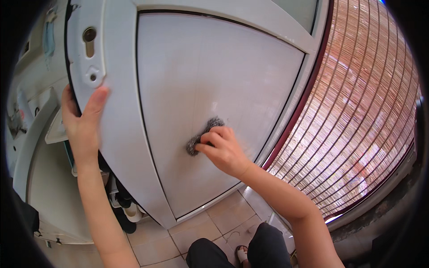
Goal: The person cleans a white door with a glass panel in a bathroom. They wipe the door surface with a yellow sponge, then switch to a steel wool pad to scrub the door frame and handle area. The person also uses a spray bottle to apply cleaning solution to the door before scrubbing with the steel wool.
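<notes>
At 9 o'clock, the left hand (pixel 85 123) grasps a white door (pixel 123 94); toward 6 o'clock on its panel (pixel 241 80), the right hand (pixel 225 152) pinches a wiry scourer (pixel 214 123), probably light, springy, best held mid-pad.

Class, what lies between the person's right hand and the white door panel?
A grey metal scourer lies between the right hand and the white door panel, held in the fingers, apparently against the panel; the head view shows this.
</notes>
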### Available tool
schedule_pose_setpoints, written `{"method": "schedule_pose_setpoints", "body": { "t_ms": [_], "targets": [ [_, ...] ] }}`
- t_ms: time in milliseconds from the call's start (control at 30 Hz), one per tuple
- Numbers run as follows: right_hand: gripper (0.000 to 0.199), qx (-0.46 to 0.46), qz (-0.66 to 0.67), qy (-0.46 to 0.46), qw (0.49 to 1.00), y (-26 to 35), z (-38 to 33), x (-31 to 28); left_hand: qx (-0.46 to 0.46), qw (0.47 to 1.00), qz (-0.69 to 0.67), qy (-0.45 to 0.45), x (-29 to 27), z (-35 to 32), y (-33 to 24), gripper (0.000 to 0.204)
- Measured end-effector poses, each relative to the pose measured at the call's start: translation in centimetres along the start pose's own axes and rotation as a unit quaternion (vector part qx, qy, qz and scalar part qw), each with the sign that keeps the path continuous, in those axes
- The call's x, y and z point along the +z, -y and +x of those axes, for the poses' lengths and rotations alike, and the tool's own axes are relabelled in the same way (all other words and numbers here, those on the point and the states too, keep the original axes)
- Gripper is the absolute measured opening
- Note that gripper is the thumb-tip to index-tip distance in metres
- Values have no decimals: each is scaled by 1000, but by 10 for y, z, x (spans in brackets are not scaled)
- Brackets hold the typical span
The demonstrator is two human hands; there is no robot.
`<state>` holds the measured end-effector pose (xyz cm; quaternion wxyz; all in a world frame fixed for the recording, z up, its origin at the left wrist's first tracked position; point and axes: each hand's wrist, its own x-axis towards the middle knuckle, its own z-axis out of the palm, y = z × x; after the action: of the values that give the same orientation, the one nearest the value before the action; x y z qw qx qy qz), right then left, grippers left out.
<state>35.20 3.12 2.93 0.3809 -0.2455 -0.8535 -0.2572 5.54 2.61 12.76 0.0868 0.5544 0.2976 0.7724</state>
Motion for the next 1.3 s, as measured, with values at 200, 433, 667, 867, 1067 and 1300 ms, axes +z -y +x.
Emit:
{"method": "schedule_pose_setpoints", "body": {
  "t_ms": [200, 433, 667, 867, 1067, 1300],
  "targets": [
    [29, 59, 74, 24, 995, 1, -32, 5, -5, 1000, 8, -23, -10, 2, 6, 56],
    [40, 478, 557, -234, 638, 20, -83, 4, 344, 887, 271, -148, 3, -29, -23, 69],
    [41, 548, 741, -197, 335, 44, -113, -10, -92, 950, 42, 296, 90, -235, 2, 82],
    [35, 518, 806, -195, 210, 37, -177, 28, -363, 889, -26, 277, 144, -279, 12, 85],
    [32, 499, 788, -169, 317, 26, -183, 40, -167, 936, 143, 273, 142, -264, 18, 58],
    [34, 577, 522, -218, 589, -14, -197, 24, 328, 852, 402, 69, 134, -126, -40, 46]
  ]
}}
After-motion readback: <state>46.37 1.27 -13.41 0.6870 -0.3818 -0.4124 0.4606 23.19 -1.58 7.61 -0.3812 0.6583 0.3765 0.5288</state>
